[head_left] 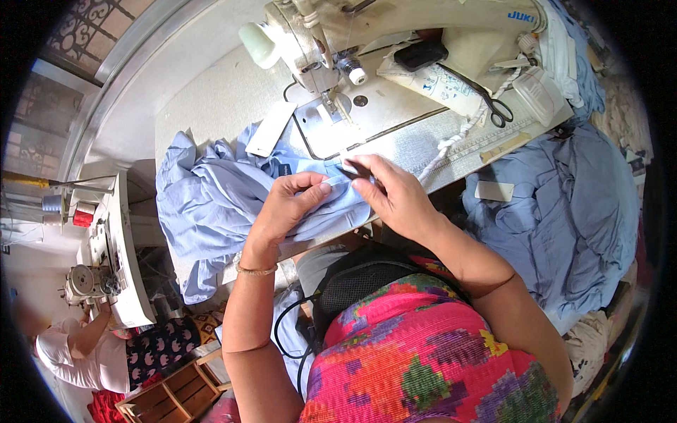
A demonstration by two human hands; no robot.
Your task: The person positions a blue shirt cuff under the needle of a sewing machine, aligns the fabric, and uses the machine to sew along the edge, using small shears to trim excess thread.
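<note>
Blue cloth (211, 204) edge pinched by left hand (285, 208) & right hand (395, 197); white rectangular label (271, 129) nr sewing machine (331, 42).

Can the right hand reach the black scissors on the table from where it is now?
Probably yes. The right hand lies on the blue cloth, and the scissors lie uncovered beyond it, with only open table between.

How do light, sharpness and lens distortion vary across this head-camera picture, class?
Head view: bright light washes out the sewing machine and table; the left hand and right hand on the blue fabric look sharp; straight edges bow toward the black circular rim; a person at lower left is blurred.
</note>
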